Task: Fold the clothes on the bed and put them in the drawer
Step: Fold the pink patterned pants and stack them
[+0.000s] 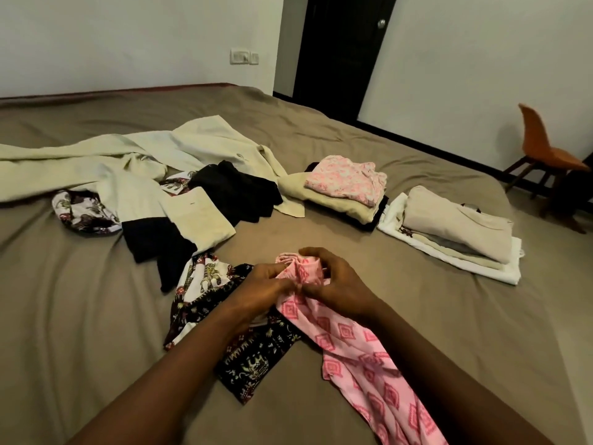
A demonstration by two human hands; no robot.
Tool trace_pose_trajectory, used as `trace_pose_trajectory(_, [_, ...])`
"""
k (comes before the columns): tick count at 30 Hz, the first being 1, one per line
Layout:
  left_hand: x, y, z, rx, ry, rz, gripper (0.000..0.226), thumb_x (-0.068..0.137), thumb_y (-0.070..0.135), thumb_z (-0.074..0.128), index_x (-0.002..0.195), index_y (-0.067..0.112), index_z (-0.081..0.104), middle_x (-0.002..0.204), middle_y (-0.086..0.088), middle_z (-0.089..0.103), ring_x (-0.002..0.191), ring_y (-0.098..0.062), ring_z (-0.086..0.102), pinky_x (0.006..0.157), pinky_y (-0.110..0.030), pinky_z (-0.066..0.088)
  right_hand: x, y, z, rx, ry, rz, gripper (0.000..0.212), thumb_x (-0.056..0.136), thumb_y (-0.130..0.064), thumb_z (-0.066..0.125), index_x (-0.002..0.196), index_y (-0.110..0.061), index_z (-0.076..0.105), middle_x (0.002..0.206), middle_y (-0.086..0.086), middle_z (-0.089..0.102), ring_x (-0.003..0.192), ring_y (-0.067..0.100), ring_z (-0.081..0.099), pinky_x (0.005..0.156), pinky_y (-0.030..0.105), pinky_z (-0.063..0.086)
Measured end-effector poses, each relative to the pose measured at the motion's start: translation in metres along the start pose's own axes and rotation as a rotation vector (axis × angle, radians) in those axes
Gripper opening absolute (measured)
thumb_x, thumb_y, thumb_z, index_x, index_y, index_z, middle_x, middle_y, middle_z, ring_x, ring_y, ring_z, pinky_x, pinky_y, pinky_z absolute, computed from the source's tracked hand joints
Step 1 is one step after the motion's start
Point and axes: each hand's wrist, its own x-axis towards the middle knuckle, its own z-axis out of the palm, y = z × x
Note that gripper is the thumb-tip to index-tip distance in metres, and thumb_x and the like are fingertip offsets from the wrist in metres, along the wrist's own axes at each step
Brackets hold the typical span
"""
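A pink garment with a red diamond print point(362, 351) trails from the middle of the bed toward the lower right. My left hand point(261, 292) and my right hand point(333, 284) both pinch its bunched upper end, close together. Under it lies a black and white elephant-print cloth point(250, 358). Unfolded clothes spread across the left of the bed: a large cream garment point(128, 155), black pieces point(237, 191) and another patterned cloth point(81, 210). Two folded stacks sit to the right: one topped by a pink floral piece point(346, 179), one topped by a beige piece point(455, 226).
The bed has a brown sheet point(80, 316). An orange chair point(545, 152) stands beyond the bed's right corner. A dark door point(340, 49) is at the back. No drawer is in view.
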Motion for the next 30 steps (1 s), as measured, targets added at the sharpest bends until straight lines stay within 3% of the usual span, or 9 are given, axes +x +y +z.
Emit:
trace_pose_trajectory(5, [0.012, -0.01, 0.008, 0.092, 0.202, 0.007, 0.027, 0.099, 0.027, 0.065, 0.085, 0.011, 0.08, 0.082, -0.009, 0.079, 0.081, -0.031, 0.077, 0.084, -0.045, 0.059, 0.002, -0.003, 0.001, -0.107, 0.163, 0.042, 0.035, 0.088, -0.023, 0.078, 0.122, -0.027, 0.071, 0.103, -0.014, 0.072, 0.088, 0.0, 0.068, 0.073, 0.02, 0.055])
trace_pose_trajectory(9, [0.013, -0.008, 0.017, -0.024, 0.344, -0.077, 0.033, 0.09, 0.023, 0.073, 0.058, 0.013, 0.071, 0.059, -0.008, 0.066, 0.051, -0.021, 0.057, 0.055, -0.033, 0.043, -0.014, -0.006, 0.018, 0.0, 0.261, 0.004, 0.021, 0.089, -0.021, 0.075, 0.11, -0.025, 0.078, 0.091, -0.011, 0.077, 0.08, 0.005, 0.072, 0.071, 0.03, 0.059])
trace_pose_trajectory(11, [0.012, -0.007, 0.022, -0.17, 0.318, -0.147, 0.019, 0.091, 0.015, 0.069, 0.074, 0.009, 0.075, 0.063, -0.009, 0.068, 0.05, -0.017, 0.058, 0.048, -0.027, 0.045, -0.021, -0.005, 0.029, -0.121, 0.297, -0.074, 0.023, 0.092, -0.027, 0.073, 0.114, -0.025, 0.078, 0.097, -0.011, 0.073, 0.084, 0.005, 0.067, 0.073, 0.029, 0.056])
trace_pose_trajectory(16, [0.014, -0.009, 0.019, -0.398, 0.224, -0.272, 0.035, 0.103, 0.027, 0.052, 0.107, 0.002, 0.077, 0.101, -0.019, 0.078, 0.087, -0.03, 0.074, 0.081, -0.042, 0.057, -0.04, 0.001, 0.048, -0.447, 0.202, -0.14, 0.055, 0.091, -0.056, 0.062, 0.137, -0.025, 0.064, 0.122, -0.004, 0.058, 0.111, 0.014, 0.053, 0.092, 0.033, 0.049])
trace_pose_trajectory(19, [0.012, -0.005, 0.015, -0.398, 0.127, -0.262, 0.04, 0.104, 0.024, 0.04, 0.108, 0.004, 0.074, 0.1, -0.015, 0.077, 0.078, -0.026, 0.074, 0.075, -0.038, 0.06, -0.044, 0.005, 0.046, -0.635, 0.306, -0.197, 0.044, 0.092, -0.039, 0.068, 0.132, -0.022, 0.063, 0.122, 0.004, 0.06, 0.107, 0.023, 0.057, 0.088, 0.039, 0.053])
trace_pose_trajectory(23, [-0.001, 0.002, 0.023, -0.054, 0.187, 0.009, 0.038, 0.098, 0.012, 0.055, 0.135, 0.014, 0.06, 0.117, -0.006, 0.072, 0.091, -0.02, 0.07, 0.076, -0.035, 0.058, -0.044, -0.008, 0.008, -0.221, 0.406, -0.199, 0.017, 0.102, -0.028, 0.058, 0.113, -0.022, 0.07, 0.101, -0.006, 0.07, 0.09, 0.011, 0.063, 0.079, 0.038, 0.054])
trace_pose_trajectory(26, [-0.002, 0.021, 0.023, 0.323, 0.269, 0.241, 0.099, 0.076, 0.037, 0.088, 0.155, 0.035, 0.028, 0.145, 0.01, 0.044, 0.125, -0.011, 0.05, 0.096, -0.036, 0.05, -0.047, -0.032, -0.037, 0.312, 0.244, -0.03, 0.019, 0.108, -0.021, 0.051, 0.113, -0.014, 0.068, 0.101, 0.004, 0.077, 0.092, 0.021, 0.072, 0.08, 0.037, 0.059])
trace_pose_trajectory(27, [-0.005, 0.038, 0.023, 0.228, 0.181, 0.259, 0.099, 0.077, 0.029, 0.089, 0.155, 0.032, 0.029, 0.144, 0.009, 0.046, 0.127, -0.013, 0.049, 0.096, -0.033, 0.051, -0.051, -0.043, -0.053, 0.477, 0.194, 0.021, 0.021, 0.108, -0.016, 0.049, 0.115, -0.008, 0.067, 0.103, 0.009, 0.077, 0.09, 0.024, 0.072, 0.077, 0.034, 0.06])
trace_pose_trajectory(30, [-0.011, 0.101, 0.024, 0.001, -0.15, 0.172, 0.043, 0.084, 0.005, 0.079, 0.125, 0.014, 0.069, 0.116, -0.008, 0.072, 0.11, -0.026, 0.066, 0.086, -0.035, 0.058, -0.065, -0.076, -0.106, 0.699, 0.132, 0.074, 0.032, 0.108, -0.01, 0.039, 0.127, 0.006, 0.059, 0.119, 0.025, 0.071, 0.094, 0.03, 0.07, 0.083, 0.038, 0.058])
